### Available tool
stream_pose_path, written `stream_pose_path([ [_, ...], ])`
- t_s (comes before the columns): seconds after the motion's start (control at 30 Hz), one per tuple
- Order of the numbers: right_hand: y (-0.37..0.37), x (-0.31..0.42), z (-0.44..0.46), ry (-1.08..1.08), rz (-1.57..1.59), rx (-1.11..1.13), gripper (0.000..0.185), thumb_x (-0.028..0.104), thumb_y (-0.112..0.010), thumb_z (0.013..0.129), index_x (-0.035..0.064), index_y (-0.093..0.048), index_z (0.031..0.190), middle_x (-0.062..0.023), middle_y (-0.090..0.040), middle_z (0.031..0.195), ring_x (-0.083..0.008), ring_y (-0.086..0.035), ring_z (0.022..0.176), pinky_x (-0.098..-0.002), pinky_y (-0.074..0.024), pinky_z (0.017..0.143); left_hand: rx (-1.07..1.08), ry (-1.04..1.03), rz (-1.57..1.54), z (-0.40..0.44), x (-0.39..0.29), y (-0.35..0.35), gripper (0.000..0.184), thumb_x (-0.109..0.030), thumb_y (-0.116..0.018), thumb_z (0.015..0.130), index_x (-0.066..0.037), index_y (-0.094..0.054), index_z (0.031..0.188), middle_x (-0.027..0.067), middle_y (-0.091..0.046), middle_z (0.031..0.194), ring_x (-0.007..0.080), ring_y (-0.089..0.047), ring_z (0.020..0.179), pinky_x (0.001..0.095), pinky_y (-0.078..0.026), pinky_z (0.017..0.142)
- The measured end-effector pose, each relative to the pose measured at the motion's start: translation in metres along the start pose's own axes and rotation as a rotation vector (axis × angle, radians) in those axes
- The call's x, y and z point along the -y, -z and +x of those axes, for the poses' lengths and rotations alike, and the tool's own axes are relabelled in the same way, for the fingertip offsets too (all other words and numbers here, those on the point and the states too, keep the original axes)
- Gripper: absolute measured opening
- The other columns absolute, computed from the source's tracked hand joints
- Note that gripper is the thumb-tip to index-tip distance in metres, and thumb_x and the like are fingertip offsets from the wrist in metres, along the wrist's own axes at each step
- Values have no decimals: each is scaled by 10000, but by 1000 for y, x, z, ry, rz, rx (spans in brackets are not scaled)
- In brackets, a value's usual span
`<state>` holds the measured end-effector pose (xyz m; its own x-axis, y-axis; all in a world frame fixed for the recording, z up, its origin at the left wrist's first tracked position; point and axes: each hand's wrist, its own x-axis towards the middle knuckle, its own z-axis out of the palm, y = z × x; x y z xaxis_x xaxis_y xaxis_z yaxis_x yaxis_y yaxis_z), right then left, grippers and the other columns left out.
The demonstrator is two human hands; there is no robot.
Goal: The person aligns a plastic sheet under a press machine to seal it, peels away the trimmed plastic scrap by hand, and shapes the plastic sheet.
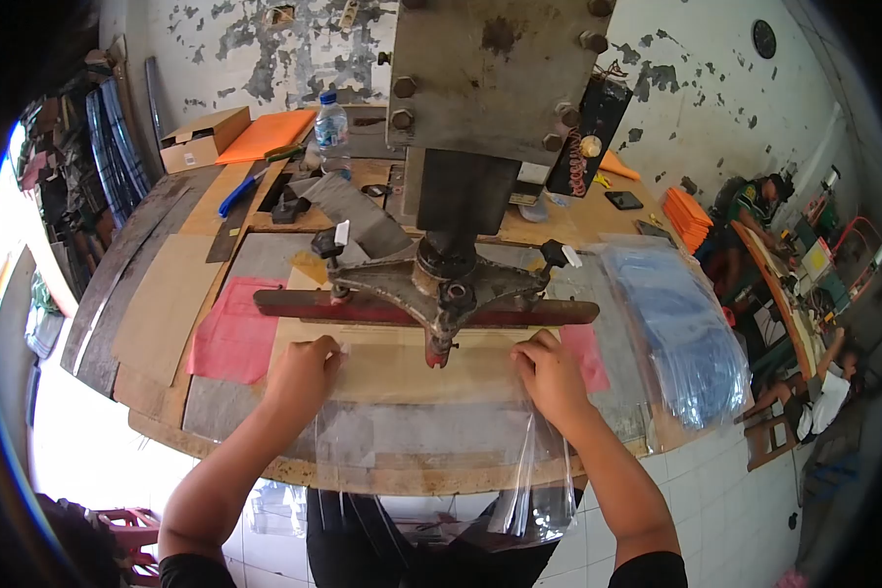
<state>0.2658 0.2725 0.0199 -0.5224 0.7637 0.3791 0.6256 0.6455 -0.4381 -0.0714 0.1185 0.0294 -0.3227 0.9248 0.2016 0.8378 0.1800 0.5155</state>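
Biggest thing here is the counter [137, 230], a patchwork of wood and grey slabs. Chunky metal press [500, 73] looms over the middle of it. Next size down, a clear plastic sheet [412, 431] lies on the near part of the counter, its far edge close to the press's bar and its near end draping off the front. Off to the right there's a shiny pile of clear film [681, 338], then the long red-edged bar [382, 312] at the bottom of the press. Two pink pieces [233, 333] sit flat, one by each hand. Left hand [306, 375] and right hand [551, 375] are well apart, fingers curled, each pinching the sheet near its far edge. Smaller still: a water bottle [331, 135] at the back, then a dark phone [623, 200].
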Motion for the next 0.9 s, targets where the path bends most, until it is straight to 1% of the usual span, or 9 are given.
stream_pose_path([
  [0.17,19,8,-3,-16,11,85,210,121,-680,951,57,-763,1133,-137,-633,975,-338,-686,789,-433,-563,706,60,6,-58,-2,-8,14,193,-161,-682,931,0,-730,1025,248,-727,860,425,-712,796,499,-562,732],
  [0.23,22,6,-7,4,-46,161,258,113,-684,950,70,-753,1196,-127,-610,941,-322,-678,773,-423,-558,697,61,-21,-135,-5,-5,16,212,-125,-708,910,37,-742,1041,206,-706,795,299,-700,696,400,-541,665],
  [0.27,22,2,-5,1,-48,164,258,113,-684,950,70,-753,1196,-127,-610,941,-322,-678,773,-423,-558,697,65,-21,-138,-4,-6,17,212,-125,-708,910,37,-742,1041,206,-706,795,299,-700,696,400,-541,665],
  [0.33,20,-3,-5,44,-25,180,298,81,-689,942,75,-739,1235,-120,-606,948,-311,-680,783,-416,-560,696,127,80,-226,-2,-7,20,231,-126,-710,906,38,-751,1064,176,-712,798,215,-681,681,350,-532,658],
  [0.37,19,-7,-5,40,-29,181,298,81,-689,942,75,-739,1235,-120,-606,948,-311,-680,783,-416,-560,696,132,78,-229,0,-8,20,231,-126,-710,906,38,-751,1064,176,-712,798,215,-681,681,350,-532,658],
  [0.43,15,-12,-5,79,-8,113,307,48,-688,934,67,-732,1238,-119,-602,951,-307,-681,796,-417,-562,696,103,74,-263,2,-7,18,231,-106,-715,913,29,-752,1096,180,-726,883,220,-683,681,341,-544,671],
  [0.57,15,-12,-2,54,13,91,300,26,-691,927,62,-733,1222,-118,-616,971,-308,-690,826,-411,-569,701,94,105,-299,4,0,7,233,-114,-713,922,23,-758,1105,165,-711,866,210,-647,640,334,-529,644],
  [0.63,13,-16,0,50,21,41,287,33,-692,933,63,-731,1216,-112,-635,996,-310,-699,844,-411,-576,708,52,41,-237,6,-8,9,232,-115,-707,929,15,-765,1112,164,-704,849,208,-635,625,335,-518,626],
  [0.9,14,-16,2,17,-6,62,277,44,-691,943,80,-735,1215,-91,-643,1022,-308,-706,824,-412,-580,690,71,93,-235,8,-17,10,228,-117,-694,951,13,-762,1127,165,-702,860,213,-637,624,332,-515,620],
])
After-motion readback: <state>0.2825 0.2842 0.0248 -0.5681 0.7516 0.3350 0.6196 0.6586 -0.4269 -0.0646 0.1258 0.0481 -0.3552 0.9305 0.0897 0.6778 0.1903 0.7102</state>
